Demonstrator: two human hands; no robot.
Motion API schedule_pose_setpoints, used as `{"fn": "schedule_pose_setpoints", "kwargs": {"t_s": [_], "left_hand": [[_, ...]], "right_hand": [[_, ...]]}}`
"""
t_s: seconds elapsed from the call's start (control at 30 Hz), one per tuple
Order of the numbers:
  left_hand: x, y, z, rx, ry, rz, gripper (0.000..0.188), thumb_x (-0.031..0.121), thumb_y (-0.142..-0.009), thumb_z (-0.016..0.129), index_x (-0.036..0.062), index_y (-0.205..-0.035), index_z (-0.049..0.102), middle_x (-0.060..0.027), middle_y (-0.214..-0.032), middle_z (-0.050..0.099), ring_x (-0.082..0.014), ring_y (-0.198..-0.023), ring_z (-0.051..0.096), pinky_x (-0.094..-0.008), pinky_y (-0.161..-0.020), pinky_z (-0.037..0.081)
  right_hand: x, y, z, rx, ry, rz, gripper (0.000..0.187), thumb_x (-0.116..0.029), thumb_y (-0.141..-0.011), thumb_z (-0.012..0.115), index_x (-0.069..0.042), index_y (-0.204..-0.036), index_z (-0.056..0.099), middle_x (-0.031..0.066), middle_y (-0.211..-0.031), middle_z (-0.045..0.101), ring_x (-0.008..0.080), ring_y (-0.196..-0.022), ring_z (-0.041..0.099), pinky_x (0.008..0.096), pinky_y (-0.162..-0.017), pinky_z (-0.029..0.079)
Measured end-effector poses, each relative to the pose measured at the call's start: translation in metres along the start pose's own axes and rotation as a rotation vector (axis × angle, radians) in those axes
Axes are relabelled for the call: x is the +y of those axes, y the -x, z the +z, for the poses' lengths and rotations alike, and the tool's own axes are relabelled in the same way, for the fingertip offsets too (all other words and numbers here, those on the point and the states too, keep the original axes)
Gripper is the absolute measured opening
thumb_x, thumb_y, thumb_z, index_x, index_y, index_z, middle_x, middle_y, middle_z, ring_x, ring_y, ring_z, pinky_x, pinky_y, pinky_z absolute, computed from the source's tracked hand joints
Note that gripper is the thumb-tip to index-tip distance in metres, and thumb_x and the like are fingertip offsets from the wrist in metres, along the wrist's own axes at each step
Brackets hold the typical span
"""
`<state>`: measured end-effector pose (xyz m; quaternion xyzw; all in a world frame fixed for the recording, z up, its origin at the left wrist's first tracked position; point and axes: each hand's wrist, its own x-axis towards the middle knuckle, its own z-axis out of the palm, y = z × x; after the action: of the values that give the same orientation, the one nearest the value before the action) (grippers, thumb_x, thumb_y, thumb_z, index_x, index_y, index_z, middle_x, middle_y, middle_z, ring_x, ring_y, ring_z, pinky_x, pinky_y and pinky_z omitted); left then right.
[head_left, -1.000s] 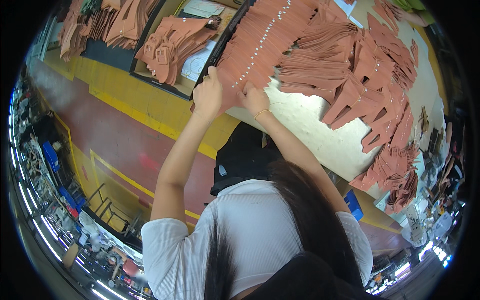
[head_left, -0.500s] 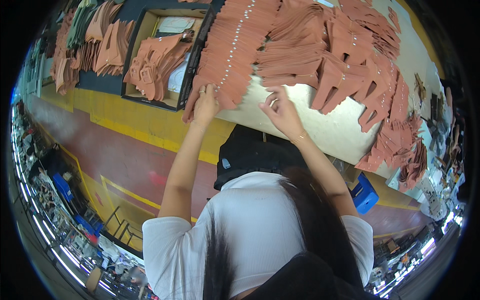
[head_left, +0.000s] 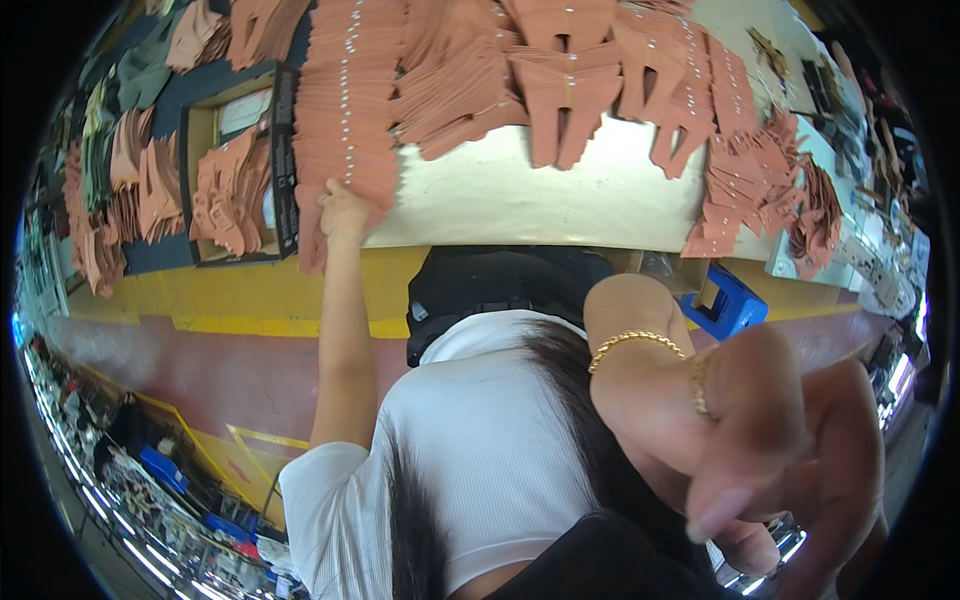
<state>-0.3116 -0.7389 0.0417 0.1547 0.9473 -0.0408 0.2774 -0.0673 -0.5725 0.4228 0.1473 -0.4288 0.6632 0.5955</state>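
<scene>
My left hand [head_left: 344, 212] is at the near end of a long row of overlapping salmon-coloured leather pieces [head_left: 350, 90], its fingers bent in against the lowest piece. A line of small white marks runs along the row. That piece's lower end [head_left: 311, 252] hangs past the table edge. Close to the camera, my right hand [head_left: 790, 440] is raised away from the table, with a gold chain bracelet at its wrist. Its fingers are loosely bent and apart, with nothing visible in them. Parts of its fingers are blurred and cut by the dark rim.
A black-edged box [head_left: 287, 165] holding more cut pieces stands left of the row. Fanned stacks of forked pieces [head_left: 565, 90] lie to the right on the pale tabletop [head_left: 480, 200]. A blue plastic stool [head_left: 728, 302] is below the table's right side.
My right hand has left the tabletop and come up close to the camera. My left hand stays at the row's near end. The whole view has shifted, with the table now appearing farther left.
</scene>
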Motion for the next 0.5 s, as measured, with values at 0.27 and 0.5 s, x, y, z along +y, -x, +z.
{"fn": "schedule_pose_setpoints", "kwargs": {"t_s": [0.27,0.5], "left_hand": [[0.005,0.002,0.002,0.038,0.003,-0.041,0.053,0.021,-0.083,0.060,0.0035,-0.124,0.031,-0.0351,-0.125,0.044,-0.0482,-0.102,0.061,-0.0493,-0.086,0.052],[0.006,0.009,0.008,0.130,0.026,-0.033,0.046,0.018,-0.085,0.055,0.0018,-0.121,0.032,-0.0361,-0.122,0.045,-0.0502,-0.100,0.059,-0.0521,-0.086,0.050]], "right_hand": [[-0.057,-0.008,-0.029,-0.023,0.197,-0.010,0.033,-0.034,-0.080,0.066,-0.015,-0.107,0.067,-0.0021,-0.108,0.066,0.0107,-0.087,0.060,0.0408,-0.076,0.044],[-0.088,-0.017,-0.067,-0.020,0.263,-0.018,0.034,-0.032,-0.078,0.068,-0.014,-0.107,0.065,0.0008,-0.107,0.066,0.0156,-0.088,0.060,0.0408,-0.077,0.044]]}}
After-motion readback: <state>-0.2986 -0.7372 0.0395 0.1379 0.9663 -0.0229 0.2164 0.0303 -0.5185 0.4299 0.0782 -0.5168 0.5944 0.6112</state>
